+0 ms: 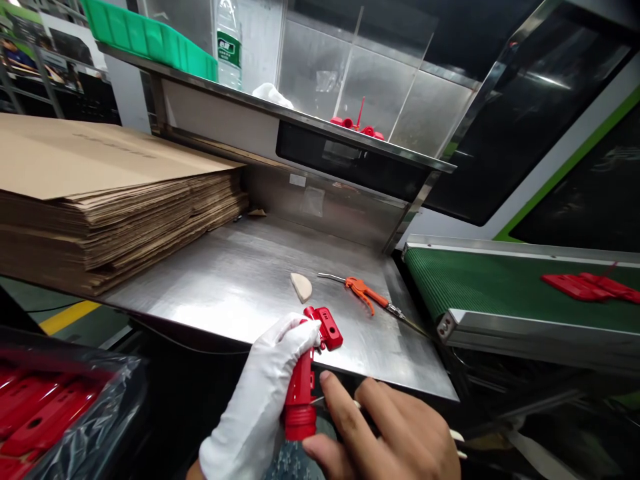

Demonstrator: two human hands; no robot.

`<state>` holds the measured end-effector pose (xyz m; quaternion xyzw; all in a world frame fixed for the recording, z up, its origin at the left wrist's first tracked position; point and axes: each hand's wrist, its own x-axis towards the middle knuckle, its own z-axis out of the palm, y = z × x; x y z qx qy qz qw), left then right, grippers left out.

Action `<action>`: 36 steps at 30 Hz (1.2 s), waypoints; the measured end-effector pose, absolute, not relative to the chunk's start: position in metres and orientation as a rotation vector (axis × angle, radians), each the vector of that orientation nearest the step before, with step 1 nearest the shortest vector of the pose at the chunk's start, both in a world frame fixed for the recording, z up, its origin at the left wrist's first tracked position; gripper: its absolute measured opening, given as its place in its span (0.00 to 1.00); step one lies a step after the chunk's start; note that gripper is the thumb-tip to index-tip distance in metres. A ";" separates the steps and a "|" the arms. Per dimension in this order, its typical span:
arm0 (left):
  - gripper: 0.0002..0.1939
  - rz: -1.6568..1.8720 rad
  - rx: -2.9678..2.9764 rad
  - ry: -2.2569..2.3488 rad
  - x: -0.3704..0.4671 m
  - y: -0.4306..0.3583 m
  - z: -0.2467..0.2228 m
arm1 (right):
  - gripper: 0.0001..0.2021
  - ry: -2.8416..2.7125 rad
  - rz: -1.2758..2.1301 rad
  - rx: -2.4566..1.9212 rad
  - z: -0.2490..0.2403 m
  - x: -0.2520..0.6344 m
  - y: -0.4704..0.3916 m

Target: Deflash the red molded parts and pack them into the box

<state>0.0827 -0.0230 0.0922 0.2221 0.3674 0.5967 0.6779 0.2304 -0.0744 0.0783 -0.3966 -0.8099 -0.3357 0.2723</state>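
Observation:
My left hand point(273, 377), in a white glove, is closed around a red plastic tube-shaped part point(300, 393), whose ribbed round end points down towards me. My bare right hand point(385, 427) is curled beside that end. A thin metal-tipped tool point(318, 400) shows between its fingers, the tip at the side of the red part; most of the tool is hidden by the hand. Just beyond my gloved fingertips, a red plastic block point(330, 329) with a round hole lies by the front edge of the metal table point(210, 287).
An orange air blow gun point(365, 293) and a pale half-round piece point(301, 287) lie on the table. Stacked cardboard point(165, 207) stands left, above a lined bin of red parts point(40, 413). A green conveyor point(480, 287) carries red parts point(590, 287) on the right.

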 end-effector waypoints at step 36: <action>0.06 1.228 0.628 0.852 0.090 -0.012 0.081 | 0.31 -2.259 -0.479 -1.143 0.055 0.249 -0.073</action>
